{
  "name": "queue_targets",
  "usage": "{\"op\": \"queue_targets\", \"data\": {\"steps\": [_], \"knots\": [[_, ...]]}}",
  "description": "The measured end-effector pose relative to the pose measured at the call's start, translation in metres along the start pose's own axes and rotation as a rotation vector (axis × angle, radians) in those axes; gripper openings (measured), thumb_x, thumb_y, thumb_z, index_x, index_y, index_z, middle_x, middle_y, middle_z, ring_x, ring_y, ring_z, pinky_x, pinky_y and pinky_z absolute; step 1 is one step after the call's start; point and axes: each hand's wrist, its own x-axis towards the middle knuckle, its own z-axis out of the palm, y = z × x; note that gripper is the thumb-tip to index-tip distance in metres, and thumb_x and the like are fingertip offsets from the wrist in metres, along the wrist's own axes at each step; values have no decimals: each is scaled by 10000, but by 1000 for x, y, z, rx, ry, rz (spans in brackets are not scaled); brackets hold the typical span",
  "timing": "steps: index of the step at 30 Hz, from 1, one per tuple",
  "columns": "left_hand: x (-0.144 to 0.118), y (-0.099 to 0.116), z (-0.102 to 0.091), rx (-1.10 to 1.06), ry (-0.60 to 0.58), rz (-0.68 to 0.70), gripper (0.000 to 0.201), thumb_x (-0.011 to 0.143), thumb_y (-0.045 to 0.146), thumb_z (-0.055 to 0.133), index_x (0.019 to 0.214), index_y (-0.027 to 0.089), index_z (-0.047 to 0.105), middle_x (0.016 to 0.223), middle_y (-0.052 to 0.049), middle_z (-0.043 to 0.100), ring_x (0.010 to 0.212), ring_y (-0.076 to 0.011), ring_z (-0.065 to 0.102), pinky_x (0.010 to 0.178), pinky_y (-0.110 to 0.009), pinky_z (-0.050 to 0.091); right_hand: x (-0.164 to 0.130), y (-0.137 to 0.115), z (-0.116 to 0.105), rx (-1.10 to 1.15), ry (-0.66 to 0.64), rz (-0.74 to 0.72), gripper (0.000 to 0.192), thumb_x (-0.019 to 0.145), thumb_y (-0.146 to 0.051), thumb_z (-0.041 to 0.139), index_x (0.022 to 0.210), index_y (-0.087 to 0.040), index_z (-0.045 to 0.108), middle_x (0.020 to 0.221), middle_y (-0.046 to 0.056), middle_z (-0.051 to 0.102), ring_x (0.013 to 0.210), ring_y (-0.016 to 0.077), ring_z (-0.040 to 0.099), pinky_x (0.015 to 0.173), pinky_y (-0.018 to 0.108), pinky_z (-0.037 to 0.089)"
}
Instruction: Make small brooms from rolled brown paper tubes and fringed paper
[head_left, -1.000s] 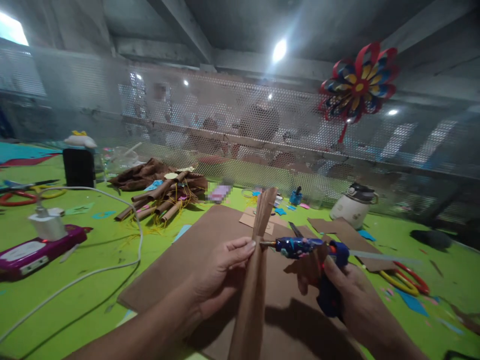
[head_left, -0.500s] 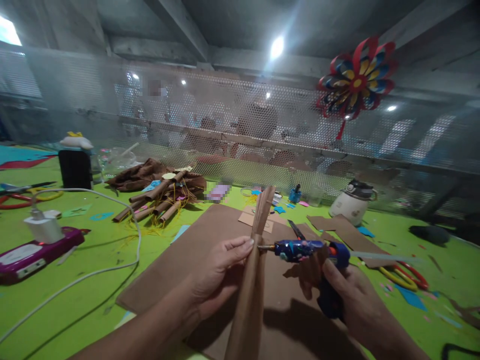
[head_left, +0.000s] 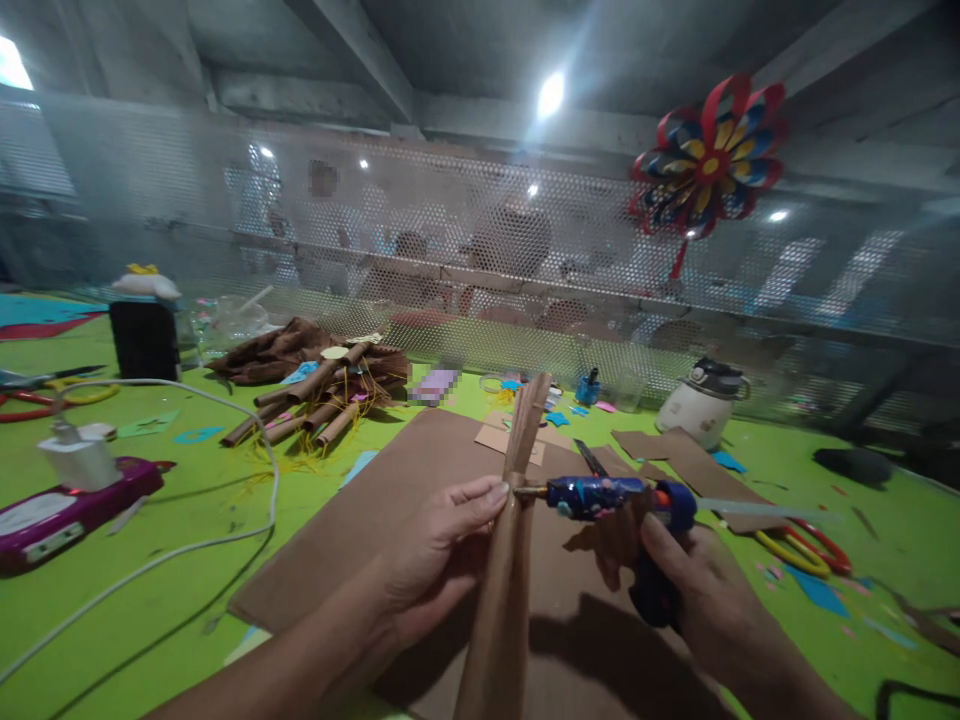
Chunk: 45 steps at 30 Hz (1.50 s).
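Paper fan [head_left: 510,520] pinched upright in left hand [head_left: 439,555]; glue gun [head_left: 622,500] (nozzle touching fan) gripped in right hand [head_left: 690,590].

folded strip [head_left: 504,560]: matt brown kraft paper, creased; sheet [head_left: 420,470] under it same matt brown paper. glue gun [head_left: 637,520]: glossy blue plastic, metal nozzle. table [head_left: 187,500]: smooth matt green. partition [head_left: 450,270]: perforated metal mesh. scissors [head_left: 806,548]: glossy red/yellow plastic handles

Two bare forearms, left hand [head_left: 427,555] and right hand [head_left: 690,590] ungloved, ringless, sleeveless.
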Motion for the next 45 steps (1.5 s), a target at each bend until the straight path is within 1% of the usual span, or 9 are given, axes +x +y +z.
{"op": "queue_targets", "data": {"steps": [5,12,16,19,22,30,38,42,45], "knots": [[0,-2,0,-27,-6,-12,216,798,271,652,950,119,676,790,-70,638,639,-112,562,624,-219,417,5,1,0,51,57,-10,349,880,-475,477,706,-176,527,730,63,523,675,180,476,619,296,427],[1,-2,-1,-11,6,4,209,794,273,656,936,122,678,857,-85,639,728,-137,567,657,-220,416,-2,-2,1,19,-16,-10,361,894,-464,447,675,-185,518,682,46,513,667,182,474,734,352,433],[3,-2,-3,-6,32,17,214,796,277,651,945,127,683,846,-76,639,759,-151,573,697,-236,418,-6,0,0,-6,-86,14,405,886,-492,437,687,-169,579,690,70,545,698,202,508,714,354,443],[5,-2,-5,-21,63,10,245,767,291,681,947,124,685,885,-85,651,754,-151,575,706,-243,419,-9,-2,1,-44,-116,56,437,874,-513,446,679,-160,614,637,60,546,641,192,508,694,351,447],[5,-3,-5,-27,74,3,256,757,294,691,954,130,686,886,-80,655,742,-143,573,688,-234,417,-10,-7,3,-74,-61,79,439,857,-519,480,663,-154,628,613,54,554,587,175,491,678,347,451],[1,-2,-1,-35,29,-10,172,779,257,667,899,134,675,812,-61,642,669,-118,564,651,-226,430,3,-8,-2,-53,55,18,426,854,-515,494,687,-148,629,673,92,599,673,216,556,685,361,477],[0,-3,-1,-31,-3,-14,186,812,239,631,944,118,680,849,-87,655,696,-122,578,666,-221,441,4,-12,1,-101,70,-35,450,859,-526,478,657,-153,629,712,96,603,672,206,545,709,347,472],[1,-3,-1,-30,2,-17,233,807,233,633,1003,114,677,862,-92,667,694,-128,585,648,-220,436,-2,-12,3,-106,81,5,452,862,-526,473,682,-149,648,614,67,572,606,192,524,682,349,464],[1,-3,-1,-20,13,-32,273,815,247,623,1047,109,667,903,-109,672,708,-140,590,655,-233,434,-3,-12,4,-138,61,15,463,859,-531,473,689,-141,657,665,90,611,610,191,526,660,343,460]]}}
